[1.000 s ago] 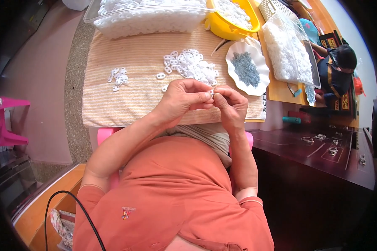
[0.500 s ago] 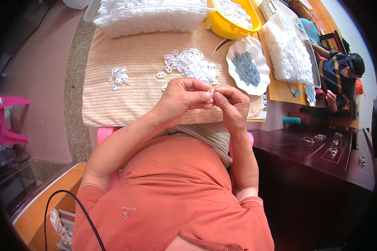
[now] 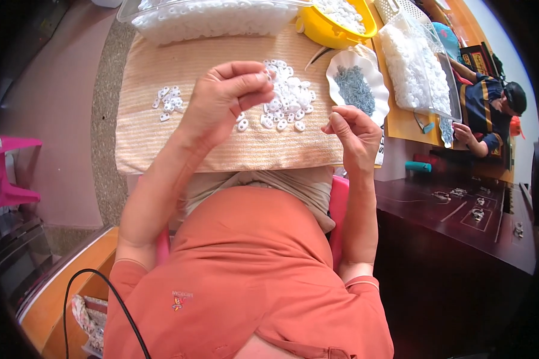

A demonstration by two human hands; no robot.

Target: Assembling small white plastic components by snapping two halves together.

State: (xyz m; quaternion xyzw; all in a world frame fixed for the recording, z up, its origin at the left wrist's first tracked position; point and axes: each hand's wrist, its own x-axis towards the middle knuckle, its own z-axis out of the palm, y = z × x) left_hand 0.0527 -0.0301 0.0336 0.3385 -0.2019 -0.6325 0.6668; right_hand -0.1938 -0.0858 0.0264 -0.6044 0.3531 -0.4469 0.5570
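Note:
My left hand (image 3: pixel 232 94) is raised over the towel, thumb and fingertips pinched together. Whatever sits in that pinch blends with the white pieces behind it. My right hand (image 3: pixel 357 133) hovers at the towel's right side, its fingertips also closed; anything between them is too small to make out. Between and beyond the hands lies a loose pile of small white oval plastic pieces with two holes (image 3: pixel 291 99). A smaller group of white pieces (image 3: pixel 169 103) lies to the left. Close to my right hand, a white scalloped dish (image 3: pixel 382 102) contains small grey-blue bits (image 3: pixel 354 88).
A striped towel (image 3: pixel 153 140) covers the table. At the back stand a clear bin of white pieces (image 3: pixel 215 24) and a yellow basin (image 3: pixel 320 33). Another clear bin (image 3: pixel 416 72) is at right, near another person (image 3: pixel 491 110). A pink stool (image 3: pixel 9 173) stands at left.
My hands have come apart from their shared pinch. The left has moved up and left, the right slightly right, uncovering more of the near side of the white pile.

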